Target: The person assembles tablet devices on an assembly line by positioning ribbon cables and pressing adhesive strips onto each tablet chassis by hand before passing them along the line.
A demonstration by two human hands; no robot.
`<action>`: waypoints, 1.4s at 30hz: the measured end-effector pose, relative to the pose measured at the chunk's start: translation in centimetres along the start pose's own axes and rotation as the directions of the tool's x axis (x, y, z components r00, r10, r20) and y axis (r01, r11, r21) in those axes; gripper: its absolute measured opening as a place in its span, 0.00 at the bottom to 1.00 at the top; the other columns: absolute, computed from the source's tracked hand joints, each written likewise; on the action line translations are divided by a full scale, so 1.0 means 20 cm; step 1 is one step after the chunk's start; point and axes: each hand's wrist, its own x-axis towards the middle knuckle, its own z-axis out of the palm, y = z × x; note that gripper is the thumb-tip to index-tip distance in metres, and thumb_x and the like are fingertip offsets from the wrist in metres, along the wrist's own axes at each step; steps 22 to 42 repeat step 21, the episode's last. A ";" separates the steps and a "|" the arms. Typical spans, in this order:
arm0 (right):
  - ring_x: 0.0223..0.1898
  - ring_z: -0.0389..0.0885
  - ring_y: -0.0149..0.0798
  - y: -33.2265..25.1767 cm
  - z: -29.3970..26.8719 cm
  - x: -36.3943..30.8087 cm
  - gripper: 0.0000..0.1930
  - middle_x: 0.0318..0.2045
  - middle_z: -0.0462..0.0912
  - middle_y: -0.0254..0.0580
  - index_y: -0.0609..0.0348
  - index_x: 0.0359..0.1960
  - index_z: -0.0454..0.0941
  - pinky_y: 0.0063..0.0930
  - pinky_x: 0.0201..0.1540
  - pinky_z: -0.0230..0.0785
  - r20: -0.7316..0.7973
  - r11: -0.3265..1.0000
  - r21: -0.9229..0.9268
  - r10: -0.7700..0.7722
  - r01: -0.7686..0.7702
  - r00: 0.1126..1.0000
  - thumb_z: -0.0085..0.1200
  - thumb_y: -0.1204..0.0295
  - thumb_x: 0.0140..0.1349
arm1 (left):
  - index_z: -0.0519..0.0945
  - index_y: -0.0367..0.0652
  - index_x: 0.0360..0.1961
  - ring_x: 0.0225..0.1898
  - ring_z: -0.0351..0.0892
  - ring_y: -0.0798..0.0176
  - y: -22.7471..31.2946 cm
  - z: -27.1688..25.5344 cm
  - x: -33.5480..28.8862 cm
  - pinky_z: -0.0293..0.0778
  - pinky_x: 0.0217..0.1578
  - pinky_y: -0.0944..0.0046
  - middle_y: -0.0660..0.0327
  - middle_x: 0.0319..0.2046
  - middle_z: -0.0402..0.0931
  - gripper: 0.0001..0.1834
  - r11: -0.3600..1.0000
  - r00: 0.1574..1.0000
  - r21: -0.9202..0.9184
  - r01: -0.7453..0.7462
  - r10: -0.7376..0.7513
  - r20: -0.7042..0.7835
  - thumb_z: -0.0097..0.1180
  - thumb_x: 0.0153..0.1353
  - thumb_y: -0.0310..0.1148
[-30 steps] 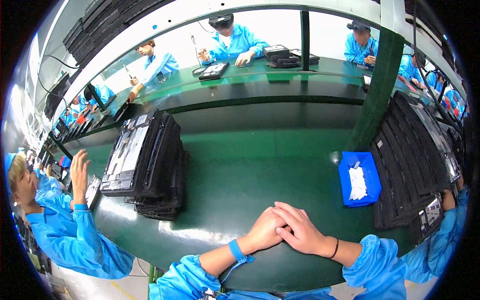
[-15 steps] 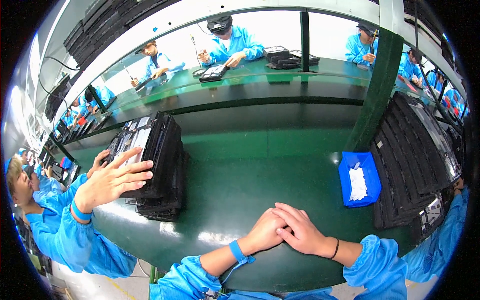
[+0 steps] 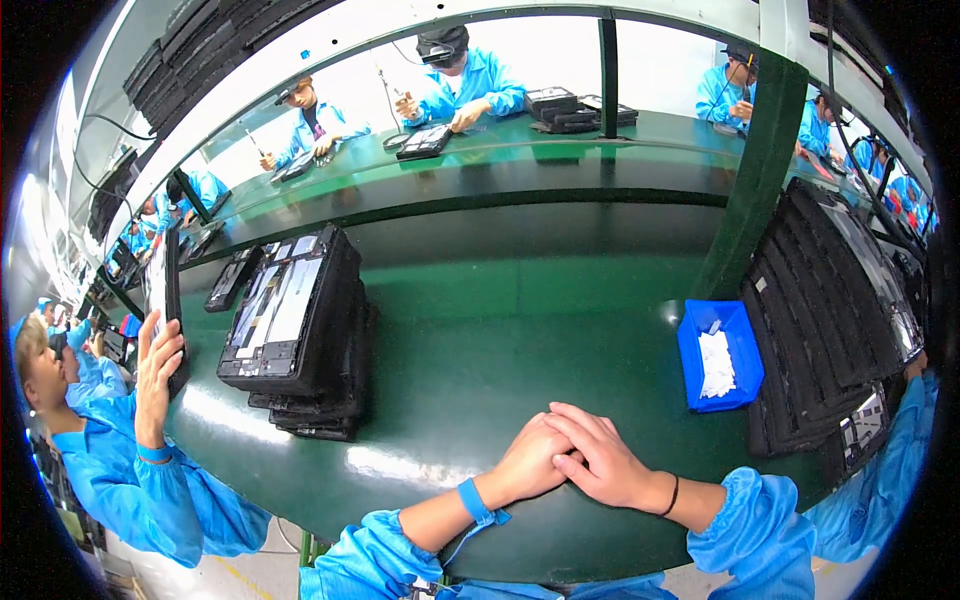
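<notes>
My left hand [image 3: 524, 463] and my right hand [image 3: 606, 464] rest together at the near edge of the green table [image 3: 480, 350]. The fingers of my right hand are wrapped over my left hand, whose fingers are mostly hidden beneath. No tool or part shows in either. To the left of them stands a stack of black trays [image 3: 345, 300], with silver and black device parts [image 3: 283, 310] in the top one. Beyond my right hand is a blue bin [image 3: 690, 365] of small white pieces [image 3: 716, 365].
At far left a co-worker's hand [image 3: 158, 375] holds up a flat black tray [image 3: 174, 300]. A smaller black piece [image 3: 234, 279] lies behind the left stack. Tall black trays [image 3: 820, 310] lean at right, beside a green post [image 3: 745, 190]. Several people work across the table.
The co-worker at left has lifted a tray off the left stack and moved it leftward, uncovering the tray below and a black piece behind it. My hands have stayed put.
</notes>
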 end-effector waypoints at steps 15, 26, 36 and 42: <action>0.62 0.66 0.54 0.00 0.01 0.00 0.27 0.63 0.65 0.55 0.61 0.63 0.65 0.44 0.62 0.56 -0.001 1.000 0.007 -0.014 0.014 1.000 0.51 0.64 0.63 | 0.80 0.39 0.32 0.39 0.75 0.41 -0.02 0.02 -0.01 0.69 0.41 0.48 0.49 0.33 0.79 0.09 1.000 0.999 -0.024 -0.014 0.013 -0.031 0.60 0.49 0.30; 0.64 0.65 0.51 0.00 0.00 0.00 0.28 0.64 0.64 0.53 0.61 0.63 0.65 0.42 0.64 0.55 0.011 1.000 0.014 0.002 -0.002 1.000 0.53 0.65 0.62 | 0.81 0.40 0.35 0.42 0.76 0.42 0.00 -0.01 0.00 0.69 0.45 0.48 0.49 0.36 0.80 0.11 0.998 0.996 0.014 0.064 -0.064 0.058 0.61 0.50 0.32; 0.64 0.65 0.51 0.00 0.00 0.00 0.28 0.64 0.64 0.53 0.61 0.63 0.65 0.42 0.64 0.55 0.011 1.000 0.014 0.002 -0.002 1.000 0.53 0.65 0.62 | 0.81 0.40 0.35 0.42 0.76 0.42 0.00 -0.01 0.00 0.69 0.45 0.48 0.49 0.36 0.80 0.11 0.998 0.996 0.014 0.064 -0.064 0.058 0.61 0.50 0.32; 0.64 0.65 0.51 0.00 0.00 0.00 0.28 0.64 0.64 0.53 0.61 0.63 0.65 0.42 0.64 0.55 0.011 1.000 0.014 0.002 -0.002 1.000 0.53 0.65 0.62 | 0.81 0.40 0.35 0.42 0.76 0.42 0.00 -0.01 0.00 0.69 0.45 0.48 0.49 0.36 0.80 0.11 0.998 0.996 0.014 0.064 -0.064 0.058 0.61 0.50 0.32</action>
